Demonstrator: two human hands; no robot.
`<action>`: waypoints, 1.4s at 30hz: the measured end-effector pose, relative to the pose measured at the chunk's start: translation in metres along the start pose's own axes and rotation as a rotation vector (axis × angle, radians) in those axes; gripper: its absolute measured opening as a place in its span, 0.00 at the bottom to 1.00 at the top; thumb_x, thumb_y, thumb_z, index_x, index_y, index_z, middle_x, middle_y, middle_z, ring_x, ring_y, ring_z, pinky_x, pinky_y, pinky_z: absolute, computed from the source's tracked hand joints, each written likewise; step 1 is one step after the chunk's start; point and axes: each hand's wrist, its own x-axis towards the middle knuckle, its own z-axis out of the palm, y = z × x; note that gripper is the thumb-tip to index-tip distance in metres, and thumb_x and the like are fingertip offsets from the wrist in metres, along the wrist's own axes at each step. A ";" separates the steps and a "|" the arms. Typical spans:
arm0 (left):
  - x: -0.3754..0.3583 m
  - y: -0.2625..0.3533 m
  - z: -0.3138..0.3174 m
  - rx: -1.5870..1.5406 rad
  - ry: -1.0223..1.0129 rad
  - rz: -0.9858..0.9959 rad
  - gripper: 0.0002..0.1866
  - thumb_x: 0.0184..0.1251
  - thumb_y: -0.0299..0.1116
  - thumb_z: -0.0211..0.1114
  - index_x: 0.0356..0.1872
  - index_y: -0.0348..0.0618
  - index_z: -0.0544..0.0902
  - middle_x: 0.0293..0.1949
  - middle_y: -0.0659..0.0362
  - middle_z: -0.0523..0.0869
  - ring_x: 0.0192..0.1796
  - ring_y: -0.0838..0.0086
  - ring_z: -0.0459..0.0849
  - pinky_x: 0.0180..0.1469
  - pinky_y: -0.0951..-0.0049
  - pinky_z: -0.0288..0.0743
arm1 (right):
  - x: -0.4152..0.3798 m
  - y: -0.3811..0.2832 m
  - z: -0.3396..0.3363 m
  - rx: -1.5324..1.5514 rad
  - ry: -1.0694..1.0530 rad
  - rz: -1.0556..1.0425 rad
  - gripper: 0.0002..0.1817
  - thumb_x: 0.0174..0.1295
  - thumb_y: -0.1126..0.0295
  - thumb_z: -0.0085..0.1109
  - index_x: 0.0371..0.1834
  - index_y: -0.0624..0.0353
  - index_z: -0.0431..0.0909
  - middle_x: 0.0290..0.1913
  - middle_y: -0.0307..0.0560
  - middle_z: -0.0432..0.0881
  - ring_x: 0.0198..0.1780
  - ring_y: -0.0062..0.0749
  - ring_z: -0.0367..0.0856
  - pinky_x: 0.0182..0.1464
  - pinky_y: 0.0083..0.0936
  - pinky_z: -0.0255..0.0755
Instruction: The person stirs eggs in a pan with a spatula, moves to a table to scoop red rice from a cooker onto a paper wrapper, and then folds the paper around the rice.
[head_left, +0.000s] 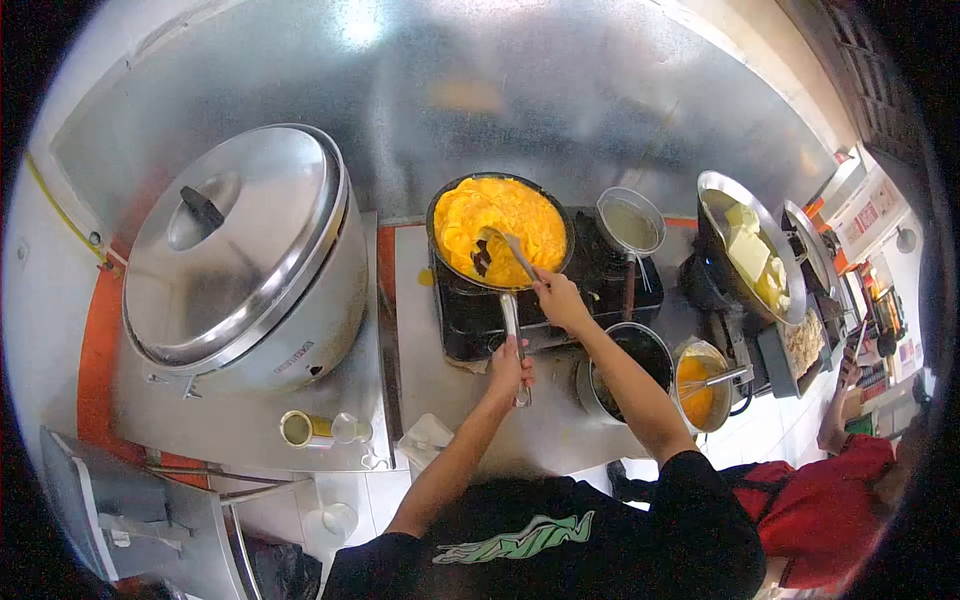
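Head view: the left hand (508, 368) wraps its fingers around the pan handle (512, 335), steadying the frying pan (500, 232) on the stove (480, 310), while the right hand (560, 302) grips a spatula (505, 245), its blade resting in the yellow egg (500, 215) filling the pan.

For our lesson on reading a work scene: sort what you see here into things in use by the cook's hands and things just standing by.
In use: frying pan of egg; its handle in the left hand; spatula in the right hand; stove.

Standing by: big lidded pot; small strainer; bowl of orange sauce; wok with pale blocks; tin.
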 end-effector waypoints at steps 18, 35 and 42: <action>0.004 -0.004 -0.004 -0.037 -0.047 0.037 0.21 0.68 0.52 0.45 0.43 0.43 0.65 0.17 0.64 0.65 0.14 0.82 0.62 0.14 0.78 0.61 | 0.100 -0.002 -0.099 -0.539 -0.385 -0.109 0.18 0.57 0.66 0.49 0.52 0.50 0.74 0.39 0.57 0.80 0.42 0.50 0.79 0.45 0.39 0.71; -0.001 -0.001 -0.001 -0.076 -0.047 0.005 0.20 0.69 0.51 0.44 0.44 0.44 0.64 0.18 0.64 0.65 0.14 0.82 0.61 0.15 0.78 0.61 | 0.004 -0.008 -0.086 -0.331 -0.343 -0.074 0.19 0.57 0.71 0.49 0.54 0.58 0.71 0.35 0.65 0.78 0.39 0.55 0.78 0.41 0.39 0.71; -0.002 0.000 -0.001 -0.051 -0.034 -0.006 0.20 0.68 0.53 0.45 0.44 0.45 0.65 0.17 0.64 0.65 0.14 0.83 0.60 0.15 0.78 0.60 | 0.044 0.014 -0.054 -0.264 -0.086 -0.125 0.18 0.56 0.72 0.51 0.51 0.58 0.73 0.35 0.65 0.77 0.38 0.57 0.77 0.41 0.40 0.71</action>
